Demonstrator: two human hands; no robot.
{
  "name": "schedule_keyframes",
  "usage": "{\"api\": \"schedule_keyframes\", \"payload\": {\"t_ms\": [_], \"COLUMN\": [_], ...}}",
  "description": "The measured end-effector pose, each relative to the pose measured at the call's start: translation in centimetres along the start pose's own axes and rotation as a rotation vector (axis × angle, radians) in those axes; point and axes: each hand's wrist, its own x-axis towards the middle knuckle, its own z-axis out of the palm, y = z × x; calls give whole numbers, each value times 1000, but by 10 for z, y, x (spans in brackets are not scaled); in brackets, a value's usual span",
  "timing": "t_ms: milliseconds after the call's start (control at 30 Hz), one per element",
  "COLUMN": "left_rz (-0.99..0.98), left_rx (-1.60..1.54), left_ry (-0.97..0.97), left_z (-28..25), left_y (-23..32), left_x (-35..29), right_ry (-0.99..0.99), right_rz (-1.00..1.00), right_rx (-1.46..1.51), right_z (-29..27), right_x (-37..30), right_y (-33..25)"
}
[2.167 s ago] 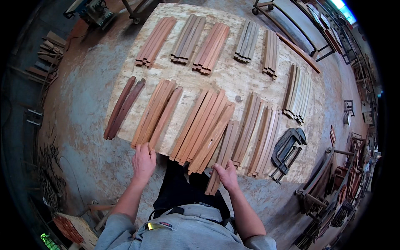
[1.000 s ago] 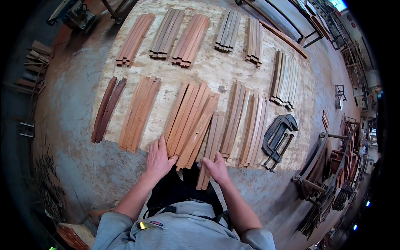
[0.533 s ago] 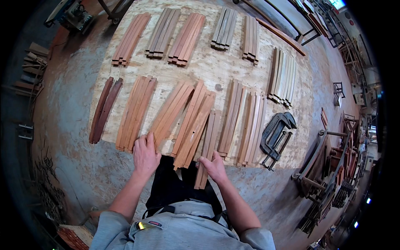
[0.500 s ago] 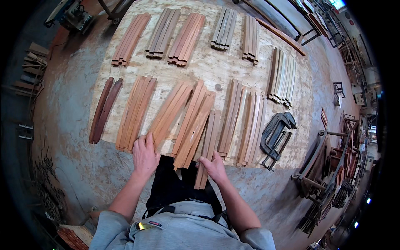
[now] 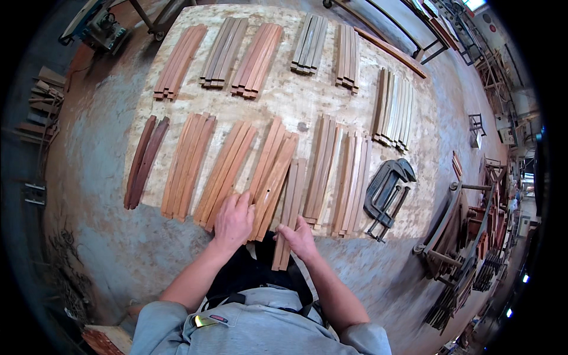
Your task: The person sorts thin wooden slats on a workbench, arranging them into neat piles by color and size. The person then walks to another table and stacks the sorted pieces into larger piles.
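My left hand (image 5: 234,218) is at the near end of a fanned bundle of orange-brown wooden strips (image 5: 273,171). Its fingers are bent and close together against the bundle's left strips, and the palm hides those strips' ends. One strip there has a small dark hole. My right hand (image 5: 297,238) grips a few narrow, greyer-brown wooden strips (image 5: 291,195), thumb across them. Their lower ends stick out past the table's near edge, over my lap. Left of my left hand lies another bundle of orange-brown strips (image 5: 225,174).
More strip bundles lie in two rows on the worn plywood table (image 5: 302,106), including dark red strips (image 5: 145,163) at the left and pale ones (image 5: 393,112) at the right. Black C-clamps (image 5: 387,198) rest near the right edge. A metal-framed cart (image 5: 455,231) stands beyond.
My left hand has moved right, from the left bundle to the fanned one. The left bundle's strips now lie straighter, and the fanned strips sit closer together. My right hand keeps its grip.
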Motion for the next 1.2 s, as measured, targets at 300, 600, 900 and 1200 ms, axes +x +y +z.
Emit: {"api": "schedule_keyframes", "payload": {"t_ms": [300,600,900,1200], "left_rz": [-191,-239,-232,-134], "left_rx": [-62,19,217,309], "left_ry": [-219,38,-7,69], "left_z": [9,-18,-5,9], "left_y": [22,-21,-24,-43], "left_x": [2,-10,-2,19], "right_ry": [38,25,14,39], "right_rz": [13,36,36,35], "right_rx": [-28,-90,-62,-23], "right_z": [3,1,0,3], "right_x": [-2,-3,-2,-2], "right_y": [-4,-8,-6,-5]}}
